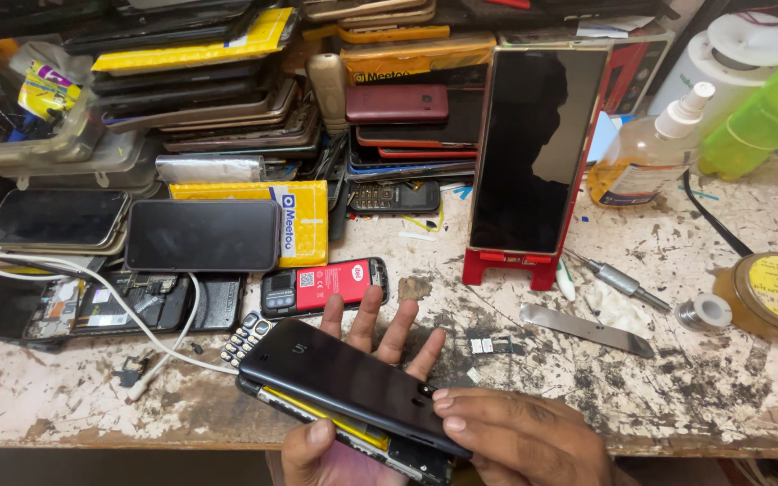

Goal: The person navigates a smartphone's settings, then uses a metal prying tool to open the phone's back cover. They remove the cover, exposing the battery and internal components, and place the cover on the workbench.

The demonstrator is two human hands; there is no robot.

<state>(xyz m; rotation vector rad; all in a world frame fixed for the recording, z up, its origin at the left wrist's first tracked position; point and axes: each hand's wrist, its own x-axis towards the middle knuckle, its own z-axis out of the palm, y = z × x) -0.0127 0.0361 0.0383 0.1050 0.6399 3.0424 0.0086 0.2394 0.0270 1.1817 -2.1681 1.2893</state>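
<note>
Both hands hold a small keypad phone (335,400) at the near edge of the workbench (65,396), close to the camera. Left hand (353,387) lies palm-up beneath the phone, its fingers spread past the far side and its thumb curled over the near edge, so the grip is closed on the phone body. Right hand (520,436) pinches the right end of the black back cover (344,378) between fingertips and thumb; the cover sits tilted over the body, with a yellow battery (335,421) showing in the gap along the near edge. Keypad (245,337) shows at the phone's left end.

Just beyond the left fingers lies a second small phone with a red battery (339,283) exposed. To its left lies an opened phone (150,306), and white cables (92,288) cross over it. Behind these lie dark phones (202,236) and a yellow padded envelope (294,216), with stacks of handsets further back.

Right of centre, a large phone (533,148) stands upright on a red stand (508,267). Near it on the stained surface lie a metal blade (587,328), a screwdriver (619,282), a solder spool (704,312), a round tin with a yellow lid (774,292) and a spray bottle (646,153).
</note>
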